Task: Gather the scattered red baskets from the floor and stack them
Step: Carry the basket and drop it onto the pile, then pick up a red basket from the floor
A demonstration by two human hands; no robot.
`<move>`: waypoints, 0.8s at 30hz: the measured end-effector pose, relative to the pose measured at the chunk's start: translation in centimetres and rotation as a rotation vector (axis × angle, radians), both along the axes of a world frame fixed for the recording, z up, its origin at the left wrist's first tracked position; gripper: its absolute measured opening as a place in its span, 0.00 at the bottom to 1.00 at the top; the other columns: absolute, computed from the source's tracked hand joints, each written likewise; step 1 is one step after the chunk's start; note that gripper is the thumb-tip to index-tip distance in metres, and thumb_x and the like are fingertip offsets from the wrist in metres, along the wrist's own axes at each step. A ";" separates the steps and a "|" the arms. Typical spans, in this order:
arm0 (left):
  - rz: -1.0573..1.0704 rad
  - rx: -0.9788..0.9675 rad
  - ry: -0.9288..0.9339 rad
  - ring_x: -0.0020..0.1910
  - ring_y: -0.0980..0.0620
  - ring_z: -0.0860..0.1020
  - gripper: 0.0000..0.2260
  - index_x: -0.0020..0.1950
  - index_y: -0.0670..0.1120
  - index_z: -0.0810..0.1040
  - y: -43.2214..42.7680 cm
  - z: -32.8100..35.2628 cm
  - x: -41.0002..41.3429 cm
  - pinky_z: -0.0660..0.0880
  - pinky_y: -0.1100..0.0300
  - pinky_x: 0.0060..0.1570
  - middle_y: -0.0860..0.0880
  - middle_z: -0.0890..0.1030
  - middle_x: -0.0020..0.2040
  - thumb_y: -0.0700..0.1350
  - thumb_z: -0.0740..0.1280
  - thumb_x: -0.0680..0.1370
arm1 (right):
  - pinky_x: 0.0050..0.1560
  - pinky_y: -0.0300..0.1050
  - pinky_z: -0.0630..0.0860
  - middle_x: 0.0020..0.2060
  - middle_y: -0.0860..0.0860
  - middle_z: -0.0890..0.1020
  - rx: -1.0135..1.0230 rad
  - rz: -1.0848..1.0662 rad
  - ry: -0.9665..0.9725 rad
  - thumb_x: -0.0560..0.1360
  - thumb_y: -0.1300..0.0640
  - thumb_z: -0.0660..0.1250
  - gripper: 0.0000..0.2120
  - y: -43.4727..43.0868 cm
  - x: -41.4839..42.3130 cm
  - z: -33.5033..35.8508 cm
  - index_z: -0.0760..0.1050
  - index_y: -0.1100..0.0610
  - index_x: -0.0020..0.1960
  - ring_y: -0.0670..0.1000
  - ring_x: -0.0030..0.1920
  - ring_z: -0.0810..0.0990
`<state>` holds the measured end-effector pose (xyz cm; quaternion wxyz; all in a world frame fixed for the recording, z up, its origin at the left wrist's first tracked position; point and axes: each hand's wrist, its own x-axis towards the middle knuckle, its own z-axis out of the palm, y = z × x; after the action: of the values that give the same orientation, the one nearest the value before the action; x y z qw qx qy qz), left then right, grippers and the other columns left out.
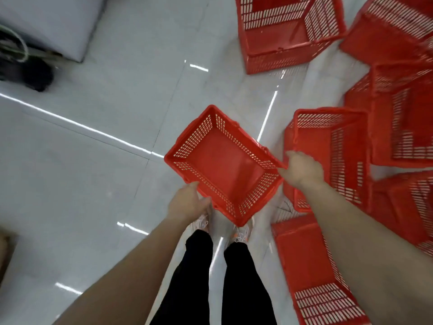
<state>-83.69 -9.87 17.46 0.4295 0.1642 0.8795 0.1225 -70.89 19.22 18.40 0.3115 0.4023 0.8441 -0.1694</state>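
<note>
Centrally: one red basket [225,165], open side up, held above the floor [93,160]. Left hand [187,202] grips its near rim, fingers curled; right hand [302,170] grips its right corner, fingers curled. Scattered baskets [332,146] lie tipped at right.

1. To our left, the white tiled floor [82,165] lies open from our shoes [201,222] outward.
2. In the far left corner, a grey block [46,22] and a dark tangle of cords [21,64] stand in the way.
3. Our right side is crowded. A tipped basket [328,148] lies just beyond our right hand [302,170], and a low basket [302,254] lies under that forearm.
4. Further baskets [403,118] close off the right edge, and a far basket [281,31] sits ahead.
5. A strip of bare floor runs between the far basket and the held basket [225,165].
</note>
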 end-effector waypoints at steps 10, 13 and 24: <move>-0.617 0.126 0.283 0.64 0.44 0.73 0.31 0.69 0.47 0.71 9.7 26.6 1.1 0.72 0.46 0.57 0.46 0.74 0.66 0.63 0.63 0.71 | 0.60 0.56 0.73 0.63 0.56 0.77 0.097 -0.363 0.107 0.72 0.38 0.66 0.29 -5.2 11.4 27.7 0.72 0.52 0.69 0.61 0.64 0.76; -0.820 0.201 0.310 0.63 0.43 0.74 0.32 0.70 0.47 0.71 11.7 31.7 4.2 0.72 0.46 0.57 0.45 0.74 0.66 0.63 0.63 0.71 | 0.61 0.55 0.75 0.63 0.56 0.78 0.150 -0.532 0.140 0.71 0.41 0.68 0.27 -8.7 16.1 32.7 0.73 0.53 0.66 0.61 0.63 0.77; -1.546 0.393 0.337 0.62 0.40 0.75 0.28 0.67 0.45 0.72 12.0 43.2 24.9 0.72 0.45 0.60 0.43 0.75 0.63 0.61 0.66 0.73 | 0.57 0.54 0.72 0.61 0.54 0.77 0.309 -1.325 0.048 0.72 0.40 0.67 0.25 -31.0 39.5 41.6 0.72 0.52 0.64 0.59 0.62 0.76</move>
<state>-58.74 2.10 60.61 0.2178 0.8134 0.5330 -0.0829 -31.38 -11.78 60.01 0.0623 0.8704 0.4405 -0.2107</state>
